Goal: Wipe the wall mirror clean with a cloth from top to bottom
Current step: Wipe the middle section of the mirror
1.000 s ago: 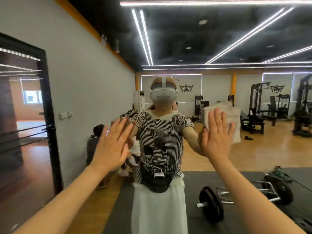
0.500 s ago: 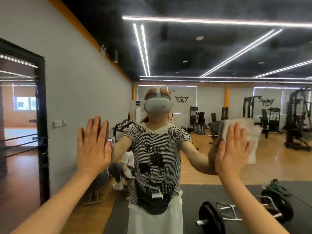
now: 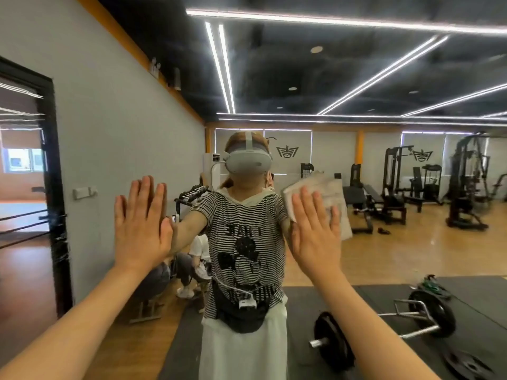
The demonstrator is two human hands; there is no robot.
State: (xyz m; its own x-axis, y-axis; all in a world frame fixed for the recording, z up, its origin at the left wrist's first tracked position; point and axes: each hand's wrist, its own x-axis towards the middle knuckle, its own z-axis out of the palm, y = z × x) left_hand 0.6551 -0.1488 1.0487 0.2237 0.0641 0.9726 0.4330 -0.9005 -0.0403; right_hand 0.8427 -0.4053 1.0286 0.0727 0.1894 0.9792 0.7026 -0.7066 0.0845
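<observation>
Right hand [image 3: 315, 231], fingers straight, presses the cloth [image 3: 329, 193] mid-mirror [image 3: 384, 242]; left hand [image 3: 141, 229] flat on glass; lower half seemingly unwiped.

Gym floor, seen in a wall mirror [image 3: 356, 64]. Right of the grip: cable machines [image 3: 466, 185], a weight bench [image 3: 367, 198], wood flooring; below it, a loaded barbell [image 3: 333, 341] on black rubber mat [image 3: 301, 311]. Left of the grip: dumbbell rack [image 3: 192, 194], plus LED strip lights [image 3: 219, 67] on a black ceiling.
</observation>
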